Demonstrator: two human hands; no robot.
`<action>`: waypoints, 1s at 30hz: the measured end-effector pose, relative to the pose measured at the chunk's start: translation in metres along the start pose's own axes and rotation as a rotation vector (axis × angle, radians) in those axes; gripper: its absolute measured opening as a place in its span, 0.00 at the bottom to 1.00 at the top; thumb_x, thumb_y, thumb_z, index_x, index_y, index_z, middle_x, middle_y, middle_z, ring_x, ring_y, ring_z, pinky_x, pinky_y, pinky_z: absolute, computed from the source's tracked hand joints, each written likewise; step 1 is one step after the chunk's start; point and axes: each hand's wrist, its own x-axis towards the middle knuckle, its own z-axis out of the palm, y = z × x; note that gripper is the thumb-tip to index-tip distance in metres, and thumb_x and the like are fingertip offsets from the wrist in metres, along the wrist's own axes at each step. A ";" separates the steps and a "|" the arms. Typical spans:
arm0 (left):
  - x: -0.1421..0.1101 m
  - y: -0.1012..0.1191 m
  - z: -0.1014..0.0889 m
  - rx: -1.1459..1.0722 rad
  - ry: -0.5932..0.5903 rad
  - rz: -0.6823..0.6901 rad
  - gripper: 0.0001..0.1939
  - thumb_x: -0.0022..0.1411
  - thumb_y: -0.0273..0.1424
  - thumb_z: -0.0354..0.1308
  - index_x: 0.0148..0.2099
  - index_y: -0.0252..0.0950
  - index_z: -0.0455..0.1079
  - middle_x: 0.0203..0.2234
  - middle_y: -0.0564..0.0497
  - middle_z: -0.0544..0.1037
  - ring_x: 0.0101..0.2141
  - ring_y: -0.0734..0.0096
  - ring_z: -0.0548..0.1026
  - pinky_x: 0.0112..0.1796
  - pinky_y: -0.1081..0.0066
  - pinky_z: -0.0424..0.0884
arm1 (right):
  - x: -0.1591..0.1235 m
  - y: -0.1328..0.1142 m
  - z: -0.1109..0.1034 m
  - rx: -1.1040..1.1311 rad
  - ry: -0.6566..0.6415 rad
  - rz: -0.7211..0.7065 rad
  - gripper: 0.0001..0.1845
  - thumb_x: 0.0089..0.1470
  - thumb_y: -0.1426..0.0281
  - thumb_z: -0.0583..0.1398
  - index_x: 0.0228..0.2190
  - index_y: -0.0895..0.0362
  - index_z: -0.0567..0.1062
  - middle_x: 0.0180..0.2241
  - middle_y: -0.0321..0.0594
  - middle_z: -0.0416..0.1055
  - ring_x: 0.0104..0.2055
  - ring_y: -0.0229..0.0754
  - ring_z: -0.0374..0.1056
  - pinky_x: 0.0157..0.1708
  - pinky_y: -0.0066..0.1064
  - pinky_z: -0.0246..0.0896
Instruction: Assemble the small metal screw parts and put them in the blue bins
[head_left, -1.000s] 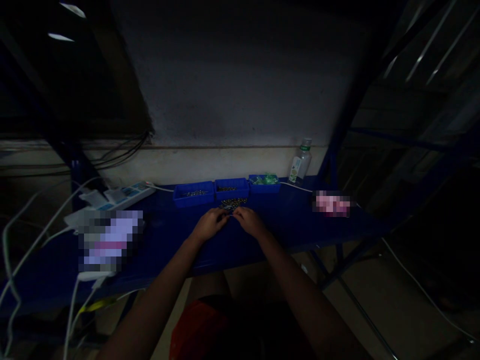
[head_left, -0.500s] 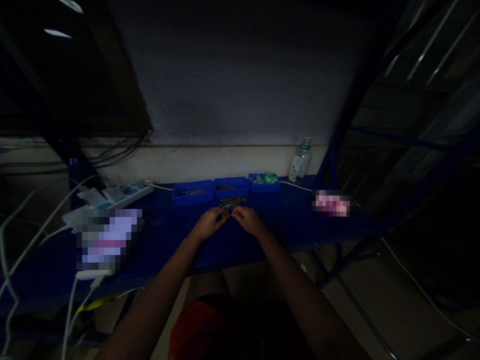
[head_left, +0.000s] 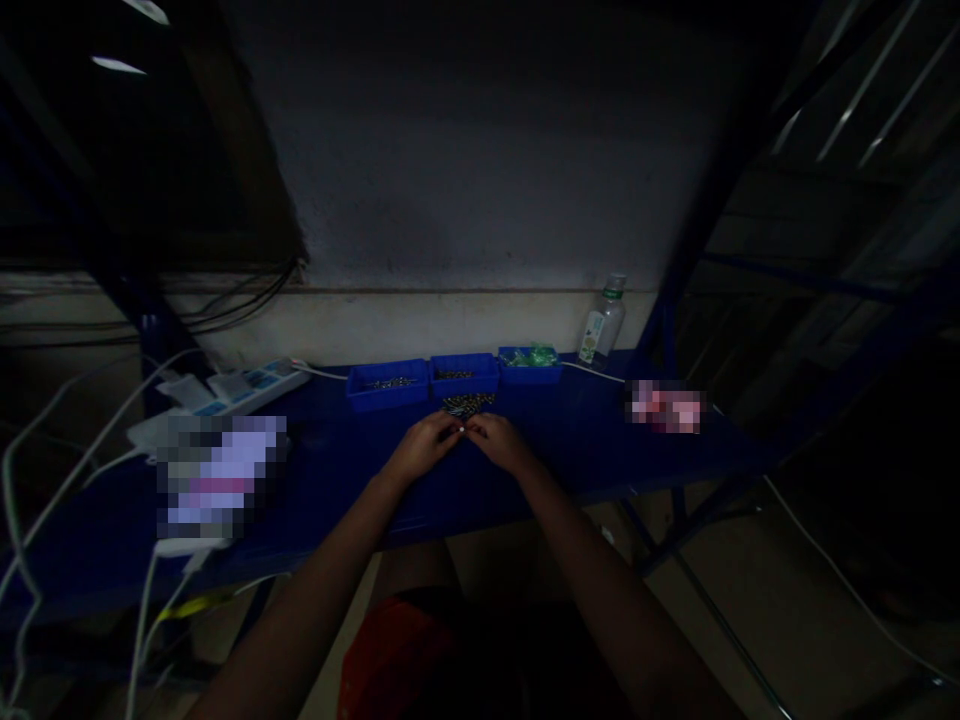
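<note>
My left hand (head_left: 429, 443) and my right hand (head_left: 496, 440) meet fingertip to fingertip above the blue table (head_left: 570, 440). Both are closed in a pinch around a tiny bright piece (head_left: 462, 429), too small and dark to name. Just beyond the fingers lies a loose pile of small metal parts (head_left: 469, 403), brassy and dark, partly hidden by my hands. Behind it stand a blue bin (head_left: 388, 400) of silvery slim parts, a second blue bin (head_left: 480, 385) of brownish parts and a third blue bin (head_left: 529, 378) holding green and clear plastic.
A clear bottle (head_left: 604, 325) stands by the wall at the back right. A white power strip (head_left: 247, 395) with plugs and cables lies at the left. Blurred-out items rest on the table at the left (head_left: 225, 475) and right (head_left: 665, 407). Blue frame posts rise on both sides.
My fingertips have drawn slightly closer together. The thin light piece between them now shows as a small bright spot. The bins and pile have not moved.
</note>
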 end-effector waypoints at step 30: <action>0.001 -0.002 0.005 0.016 -0.006 -0.013 0.13 0.62 0.38 0.46 0.41 0.37 0.69 0.34 0.49 0.73 0.37 0.68 0.70 0.39 0.71 0.64 | -0.002 -0.004 -0.002 -0.013 0.017 0.015 0.10 0.56 0.68 0.51 0.31 0.56 0.71 0.31 0.37 0.72 0.33 0.35 0.66 0.35 0.24 0.55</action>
